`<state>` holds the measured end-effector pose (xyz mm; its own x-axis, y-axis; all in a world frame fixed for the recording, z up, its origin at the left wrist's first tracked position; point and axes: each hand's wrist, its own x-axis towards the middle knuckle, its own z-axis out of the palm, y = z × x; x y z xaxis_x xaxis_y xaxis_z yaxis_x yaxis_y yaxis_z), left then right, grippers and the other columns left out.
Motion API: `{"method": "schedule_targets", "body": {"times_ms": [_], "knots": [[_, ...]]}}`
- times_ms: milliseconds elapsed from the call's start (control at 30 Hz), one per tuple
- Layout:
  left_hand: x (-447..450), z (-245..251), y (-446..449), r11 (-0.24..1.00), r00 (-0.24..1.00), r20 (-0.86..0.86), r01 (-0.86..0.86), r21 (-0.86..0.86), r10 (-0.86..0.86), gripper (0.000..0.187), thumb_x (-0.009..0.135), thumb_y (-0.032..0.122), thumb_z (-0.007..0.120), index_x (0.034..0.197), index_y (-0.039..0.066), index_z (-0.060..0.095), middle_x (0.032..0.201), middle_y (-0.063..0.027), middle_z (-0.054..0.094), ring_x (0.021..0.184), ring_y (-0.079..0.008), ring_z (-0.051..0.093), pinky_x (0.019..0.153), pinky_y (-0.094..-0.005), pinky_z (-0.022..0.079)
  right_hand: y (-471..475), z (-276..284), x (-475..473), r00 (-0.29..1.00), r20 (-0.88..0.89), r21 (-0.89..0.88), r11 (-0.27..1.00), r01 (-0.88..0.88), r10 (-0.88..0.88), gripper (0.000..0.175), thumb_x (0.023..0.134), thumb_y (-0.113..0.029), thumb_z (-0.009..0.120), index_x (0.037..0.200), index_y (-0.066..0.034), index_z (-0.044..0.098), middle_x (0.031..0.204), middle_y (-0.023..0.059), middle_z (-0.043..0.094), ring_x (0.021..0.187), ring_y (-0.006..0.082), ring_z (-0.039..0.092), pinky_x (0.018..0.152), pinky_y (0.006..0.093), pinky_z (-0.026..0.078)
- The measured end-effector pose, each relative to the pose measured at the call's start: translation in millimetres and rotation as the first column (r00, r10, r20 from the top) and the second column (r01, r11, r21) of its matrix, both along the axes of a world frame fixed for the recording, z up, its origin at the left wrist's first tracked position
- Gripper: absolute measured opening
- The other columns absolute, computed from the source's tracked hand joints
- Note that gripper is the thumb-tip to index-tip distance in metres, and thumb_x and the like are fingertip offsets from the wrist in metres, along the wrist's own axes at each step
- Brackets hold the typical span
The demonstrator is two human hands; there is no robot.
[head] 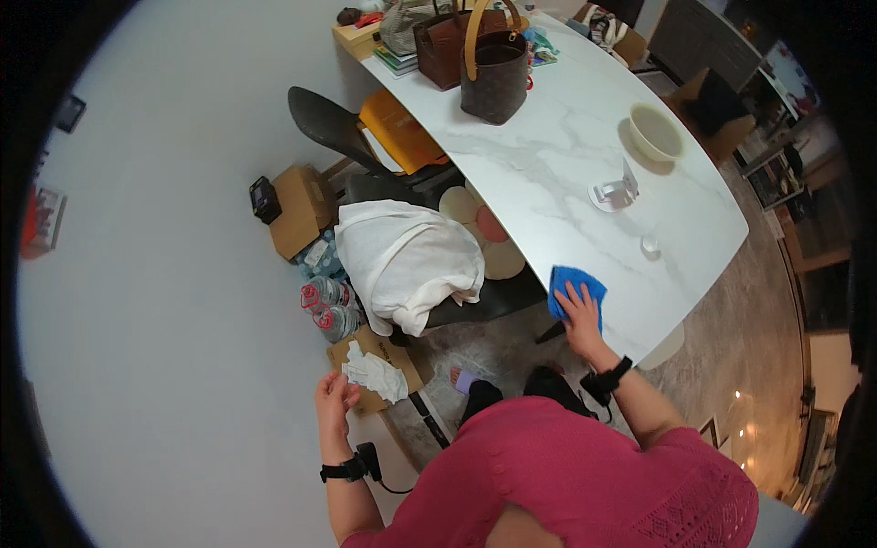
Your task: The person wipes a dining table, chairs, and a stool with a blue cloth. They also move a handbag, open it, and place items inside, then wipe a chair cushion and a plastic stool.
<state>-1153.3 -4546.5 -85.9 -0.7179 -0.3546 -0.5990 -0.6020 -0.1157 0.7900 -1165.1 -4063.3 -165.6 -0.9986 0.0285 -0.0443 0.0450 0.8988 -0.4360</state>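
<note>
My right hand lies with spread fingers on a folded blue cloth, pressing it to the near corner of a white marble-patterned table. My left hand hangs in the air by the wall, fingers loosely bent and apart, with nothing visible in it. Behind its fingertips in the picture, a crumpled white sheet, perhaps tissue or thin plastic, rests on a cardboard box. On the tabletop stand a white folding stand, a small clear cup and a pale bowl.
Two handbags, one brown leather and one dark bucket-shaped, stand at the table's far end. White fabric covers a dark chair beside the table. Large water bottles and another cardboard box line the wall.
</note>
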Motion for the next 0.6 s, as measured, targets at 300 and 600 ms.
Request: {"method": "schedule_targets", "body": {"times_ms": [300, 600], "knots": [[-31.4, -15.5, -24.0, 0.997, 0.998, 0.039, 0.049, 0.065, -0.052, 0.041, 0.086, 0.018, 0.062, 0.119, 0.002, 0.045, 0.104, -0.0102, 0.058, 0.082, -0.0209, 0.063, 0.067, -0.0284, 0.053, -58.4, -9.9, -144.3, 0.996, 0.021, 0.051, 0.995, 0.081, -0.082, 0.059, 0.078, -0.005, 0.056, 0.133, -0.022, 0.044, 0.145, 0.0068, 0.03, 0.135, 0.0382, 0.021, 0.104, 0.0591, 0.02], [-49.6, -11.5, -39.5, 0.999, 0.996, 0.092, -0.022, 0.034, 0.019, 0.04, 0.086, 0.019, 0.061, 0.118, 0.003, 0.045, 0.102, -0.0127, 0.058, 0.083, -0.025, 0.063, 0.069, -0.0325, 0.054, -108.0, -8.4, -310.6, 1.0, 0.005, -0.029, 0.999, 0.015, -0.015, 0.057, 0.08, -0.003, 0.051, 0.133, -0.0227, 0.044, 0.147, 0.0067, 0.027, 0.136, 0.0369, 0.018, 0.107, 0.0589, 0.013]]}}
